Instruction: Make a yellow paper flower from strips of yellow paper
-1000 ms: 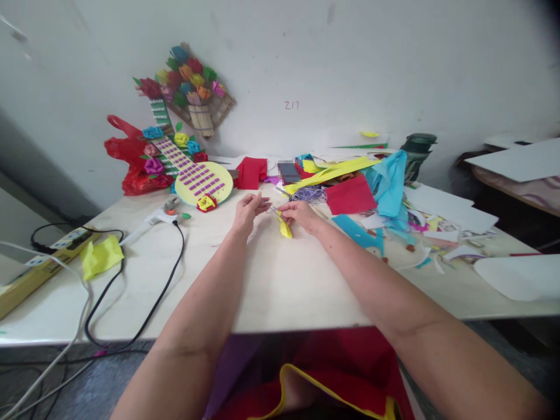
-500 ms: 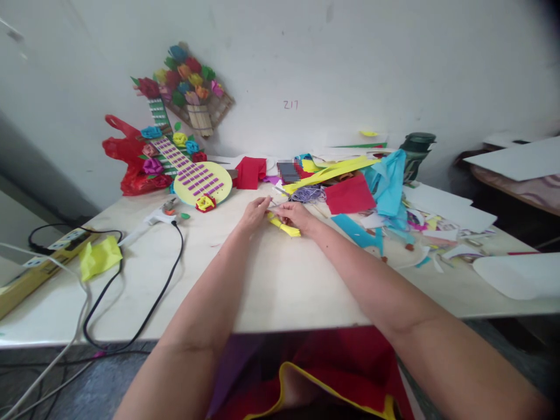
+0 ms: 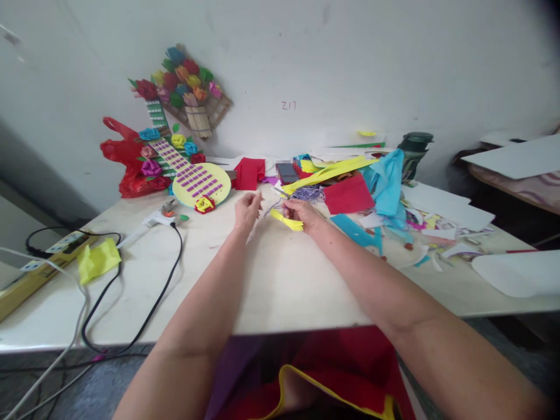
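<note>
A small bunch of yellow crepe paper [image 3: 292, 223], narrowed near its middle, lies just below the fingers of my right hand [image 3: 301, 213]. That hand is closed in a pinch on a strand of purple yarn [image 3: 273, 205], close against the paper. The thin strand curves leftward to my left hand [image 3: 248, 211], whose fingers are pressed together at its end. Behind my right hand sits a loose tangle of purple yarn [image 3: 308, 193]. Scissors [image 3: 280, 191], partly covered, rest beside the tangle.
A yellow lute-shaped craft [image 3: 203, 181] and paper flowers stand at back left. Red crepe paper [image 3: 349, 194], blue crepe paper [image 3: 387, 181] and scraps crowd the right. A glue gun [image 3: 160, 218], its black cord [image 3: 168, 280] and a power strip [image 3: 48, 262] lie left.
My left hand has drawn away to the left from my right, and the purple strand now shows between them. The yellow paper has shifted slightly up and right.
</note>
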Demonstrator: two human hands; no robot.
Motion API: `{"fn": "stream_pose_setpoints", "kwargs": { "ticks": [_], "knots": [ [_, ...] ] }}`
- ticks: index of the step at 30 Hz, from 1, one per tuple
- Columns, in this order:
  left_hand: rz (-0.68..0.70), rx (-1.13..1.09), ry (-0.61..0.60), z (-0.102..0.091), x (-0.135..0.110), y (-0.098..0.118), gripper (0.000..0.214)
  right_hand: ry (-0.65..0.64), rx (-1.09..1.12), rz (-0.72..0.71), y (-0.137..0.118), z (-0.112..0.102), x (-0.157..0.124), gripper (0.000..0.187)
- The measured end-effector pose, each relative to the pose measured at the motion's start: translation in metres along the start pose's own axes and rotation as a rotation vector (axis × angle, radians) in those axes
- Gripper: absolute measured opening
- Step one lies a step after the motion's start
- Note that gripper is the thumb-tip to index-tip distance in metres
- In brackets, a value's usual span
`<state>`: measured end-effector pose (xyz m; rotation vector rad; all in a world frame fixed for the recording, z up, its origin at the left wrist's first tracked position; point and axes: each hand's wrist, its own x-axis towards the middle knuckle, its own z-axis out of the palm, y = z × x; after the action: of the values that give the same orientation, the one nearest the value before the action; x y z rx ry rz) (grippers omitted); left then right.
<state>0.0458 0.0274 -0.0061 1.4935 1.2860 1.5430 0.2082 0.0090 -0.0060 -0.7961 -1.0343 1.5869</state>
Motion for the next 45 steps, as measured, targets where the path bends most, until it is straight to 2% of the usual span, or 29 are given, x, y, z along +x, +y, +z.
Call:
{"fn": "stream_pose_setpoints", "kwargs": {
  "ticks": [3,6,16,24,29,34,36,41,45],
  "knots": [
    [0.048,0.098,-0.218,0.009,-0.008,0.009,0.033,0.010,0.003,-0.024,-0.001,0.000,-0.001,0.020],
    [0.010,0.196,-0.340,0.009,-0.011,0.010,0.023,-0.004,0.001,-0.040,-0.001,0.000,-0.001,0.021],
    [0.036,0.170,-0.380,0.004,-0.007,0.002,0.014,-0.040,-0.113,-0.101,0.007,-0.006,0.005,0.024],
    [-0.047,-0.053,-0.458,0.002,-0.009,0.007,0.023,0.039,-0.196,-0.109,0.004,-0.005,0.005,0.024],
    [-0.072,-0.179,-0.540,-0.004,-0.011,0.016,0.024,0.091,-0.207,-0.079,0.005,-0.006,0.009,0.019],
    [-0.136,-0.222,-0.682,-0.008,-0.011,0.014,0.020,0.105,-0.196,-0.082,0.008,-0.009,0.015,0.016],
    [-0.166,-0.221,-0.675,-0.008,-0.010,0.011,0.018,0.095,-0.188,-0.090,0.009,-0.009,0.015,0.016],
    [-0.218,-0.205,-0.457,-0.008,-0.003,0.005,0.013,0.062,-0.182,-0.097,0.007,-0.005,0.011,0.018],
    [-0.255,-0.085,-0.485,-0.006,-0.004,0.003,0.018,0.033,-0.199,-0.122,0.007,-0.003,0.009,0.021]
  ]
}}
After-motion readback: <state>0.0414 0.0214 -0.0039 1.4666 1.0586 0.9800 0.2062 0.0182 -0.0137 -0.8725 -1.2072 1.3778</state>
